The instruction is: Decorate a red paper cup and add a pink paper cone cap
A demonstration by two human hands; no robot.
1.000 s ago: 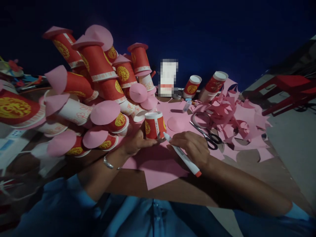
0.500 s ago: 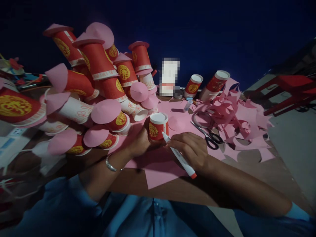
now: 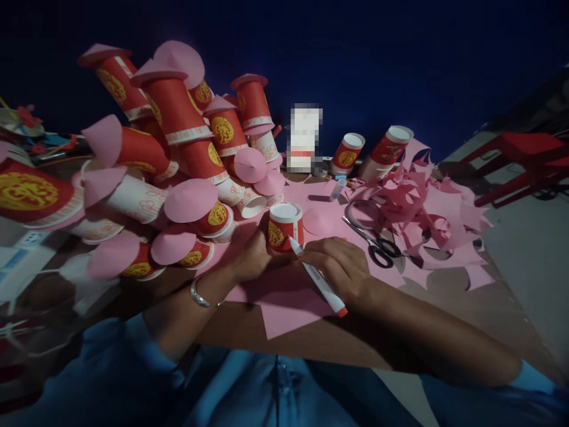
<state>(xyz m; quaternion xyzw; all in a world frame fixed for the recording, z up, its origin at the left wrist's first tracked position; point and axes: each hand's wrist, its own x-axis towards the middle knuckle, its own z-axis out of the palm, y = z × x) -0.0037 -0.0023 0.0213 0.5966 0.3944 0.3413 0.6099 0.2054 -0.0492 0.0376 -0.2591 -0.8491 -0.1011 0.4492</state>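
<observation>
Fingers [image 3: 316, 256] closed on 2 things — red cup [image 3: 285, 230], white marker [image 3: 323, 288]
Left hand [image 3: 254, 256] grips the cup over pink paper [image 3: 288, 317]; right hand [image 3: 344, 270] holds the marker slanted — tip at the cup's side.

Txt on held cup [image 3: 283, 231] too sm. to read; L-edge cup [image 3: 26, 193] cut off; tall wht. obj. [image 3: 304, 136] blurred.

No text can be read. Print on the red cup [image 3: 285, 228] and on the white marker [image 3: 319, 279], at five o'clock from it, is too small; the cup's yellow emblem [image 3: 276, 235] is illegible too.
</observation>
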